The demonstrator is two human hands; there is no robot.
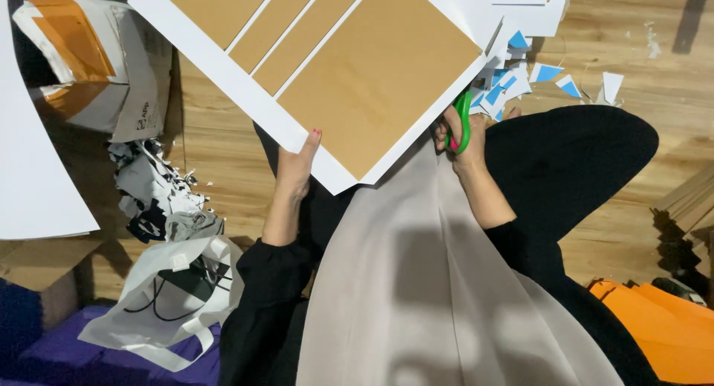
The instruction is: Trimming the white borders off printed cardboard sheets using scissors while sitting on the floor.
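**A:** What was in hand?

**B:** I saw a large white card sheet point(349, 66) printed with tan-brown rectangles, held tilted over the person's lap, above a wooden floor point(639, 74). The left hand point(296, 166) was pinched on the sheet's lower edge, thumb on top. The right hand point(462, 137) was closed through the loops of green-handled scissors point(462, 118) at the sheet's right edge.

**A:** How would it handle?

**B:** I judged it light and fairly stiff, though broad enough to flop, so best gripped at the edge close to the cut.

**A:** And around it?

**B:** A grey apron point(416, 282) covered the lap. Blue and white paper scraps point(520, 77) lay on the floor beyond the scissors, a white plastic bag point(175, 297) to the left, orange sheets point(662, 319) to the lower right.
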